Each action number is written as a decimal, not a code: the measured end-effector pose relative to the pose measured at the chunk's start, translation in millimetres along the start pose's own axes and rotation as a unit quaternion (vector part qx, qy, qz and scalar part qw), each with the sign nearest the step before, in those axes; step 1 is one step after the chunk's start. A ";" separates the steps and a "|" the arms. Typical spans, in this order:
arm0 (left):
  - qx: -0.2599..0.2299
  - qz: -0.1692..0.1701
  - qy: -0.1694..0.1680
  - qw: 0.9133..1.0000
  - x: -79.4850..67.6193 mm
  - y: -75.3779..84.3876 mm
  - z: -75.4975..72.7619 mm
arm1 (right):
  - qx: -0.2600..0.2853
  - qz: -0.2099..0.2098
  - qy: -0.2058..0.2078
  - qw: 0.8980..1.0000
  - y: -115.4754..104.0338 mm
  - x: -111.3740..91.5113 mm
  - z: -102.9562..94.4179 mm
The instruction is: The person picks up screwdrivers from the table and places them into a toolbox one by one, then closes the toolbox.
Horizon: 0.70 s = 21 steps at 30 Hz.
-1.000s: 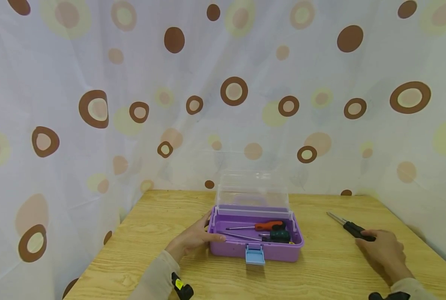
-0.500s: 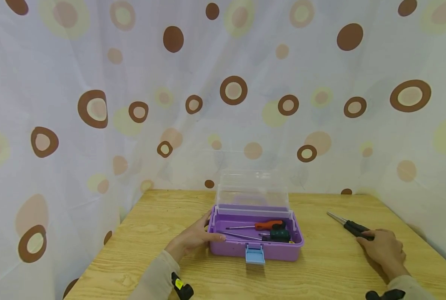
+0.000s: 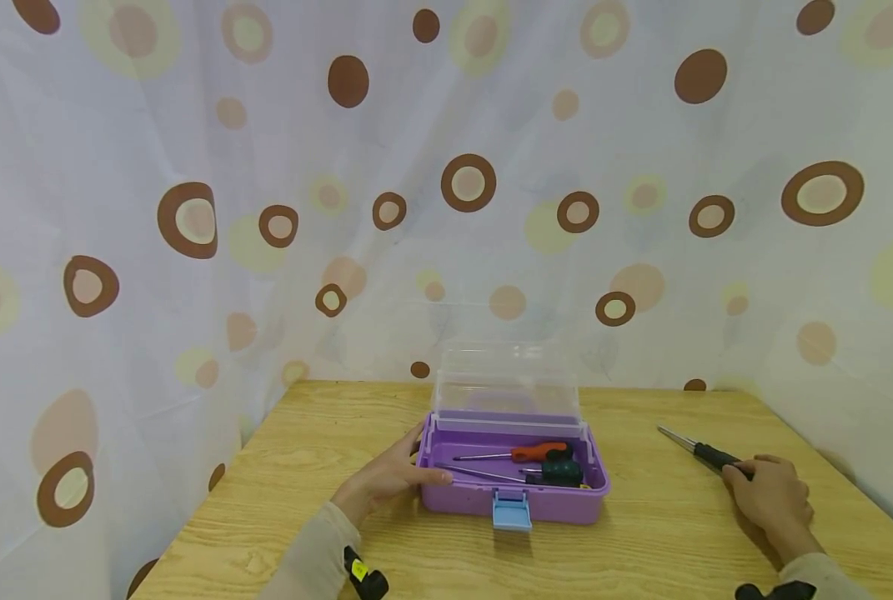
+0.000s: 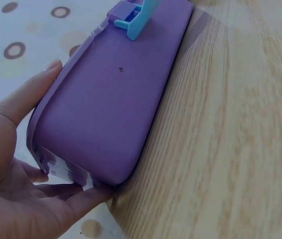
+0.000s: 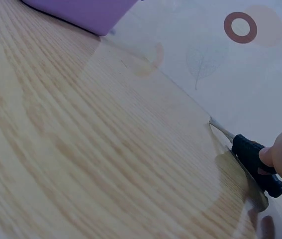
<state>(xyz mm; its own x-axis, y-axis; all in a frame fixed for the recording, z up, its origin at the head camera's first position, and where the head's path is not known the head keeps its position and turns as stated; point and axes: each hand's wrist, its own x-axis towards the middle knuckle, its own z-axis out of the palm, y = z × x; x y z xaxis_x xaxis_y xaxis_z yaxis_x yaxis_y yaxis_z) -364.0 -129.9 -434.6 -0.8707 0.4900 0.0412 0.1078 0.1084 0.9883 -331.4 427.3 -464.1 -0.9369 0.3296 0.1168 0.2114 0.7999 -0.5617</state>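
Note:
A purple toolbox (image 3: 472,502) with a raised clear lid (image 3: 506,379) and a light-blue latch (image 3: 512,511) stands on the table. My left hand (image 3: 389,477) grips its left end, thumb over the front rim, fingers against the end wall in the left wrist view. Inside lie a screwdriver with a red-orange handle (image 3: 539,452), a stubby dark-green one (image 3: 562,471) and a long-shafted screwdriver (image 3: 484,474). To the right, my right hand (image 3: 776,500) pinches a black-handled screwdriver (image 3: 716,457), its tip pointing away and left. Whether a second tool lies under it cannot be told.
The light wooden table (image 3: 641,533) runs back to a dotted curtain (image 3: 521,250), which also hangs along both sides. Table surface lies between the toolbox and my right hand.
Two dark handles showed side by side at my right hand earlier; now only one is distinct. The right hand has shifted slightly. My left hand and the toolbox stay put.

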 end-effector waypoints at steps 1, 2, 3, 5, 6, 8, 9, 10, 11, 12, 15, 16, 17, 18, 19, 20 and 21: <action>-0.002 0.000 0.000 1.000 -0.2 -0.2 0.0 | 0.003 0.000 0.002 1.000 0.2 0.1 0.3; -0.002 0.000 0.000 1.000 -0.3 -0.2 0.0 | 0.005 0.000 0.004 1.000 0.4 0.1 0.5; -0.001 0.000 -0.001 1.000 -0.5 -0.2 0.0 | 0.006 -0.001 0.006 1.000 0.5 0.1 0.5; -0.002 0.000 -0.002 1.000 -0.3 -0.7 0.0 | 0.010 -0.003 0.011 1.000 0.4 -0.1 0.4; -0.003 0.000 -0.003 1.000 -0.4 -0.6 0.1 | 0.010 -0.006 0.012 1.000 0.1 -0.2 0.0; -0.003 0.001 -0.005 1.000 -0.4 -0.7 0.2 | 0.012 -0.009 0.017 1.000 -0.3 -0.6 -0.7; -0.004 0.002 -0.006 1.000 -0.5 -0.8 0.2 | 0.013 -0.011 0.020 1.000 -0.8 -0.7 -1.1; -0.003 0.002 -0.006 1.000 -0.7 -0.4 0.4 | 0.015 -0.013 0.023 1.000 -1.0 -0.7 -1.4; -0.003 0.002 -0.006 1.000 -1.0 0.0 0.6 | 0.016 -0.015 0.027 0.999 -1.0 -0.7 -1.6; -0.003 0.002 -0.005 1.000 -1.2 0.2 0.8 | 0.018 -0.018 0.032 0.999 -1.3 -0.6 -1.6; -0.001 0.001 -0.002 1.000 -2.1 1.5 1.3 | 0.023 -0.042 0.054 0.997 -1.2 0.2 -0.6; 0.000 0.000 -0.001 1.000 -2.3 1.9 1.4 | 0.024 -0.051 0.061 0.997 -1.1 0.5 -0.2; -0.001 -0.001 -0.001 1.000 -2.3 1.7 1.3 | 0.023 -0.062 0.068 0.995 -1.0 0.8 0.3; -0.002 0.000 -0.001 1.000 -2.4 1.8 1.3 | 0.025 -0.069 0.074 0.995 -0.6 0.9 1.0; -0.004 0.000 -0.001 1.000 -2.5 1.9 1.3 | 0.026 -0.076 0.078 0.994 0.0 1.1 1.5; -0.003 0.001 -0.001 1.000 -2.3 1.6 1.1 | 0.027 -0.079 0.082 0.993 0.5 1.1 1.9; -0.005 0.001 -0.001 1.000 -2.2 1.5 1.0 | 0.029 -0.080 0.082 0.993 0.9 1.1 2.2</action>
<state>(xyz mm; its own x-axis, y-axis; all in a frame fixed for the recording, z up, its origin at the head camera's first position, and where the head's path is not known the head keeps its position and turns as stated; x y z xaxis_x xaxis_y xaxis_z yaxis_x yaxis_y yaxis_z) -361.4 -129.9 -433.4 -0.8694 0.4923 0.0419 0.1035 0.0986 0.9897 -332.8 427.2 -466.3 -0.8980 0.2817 0.3380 0.0426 0.8202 -0.5705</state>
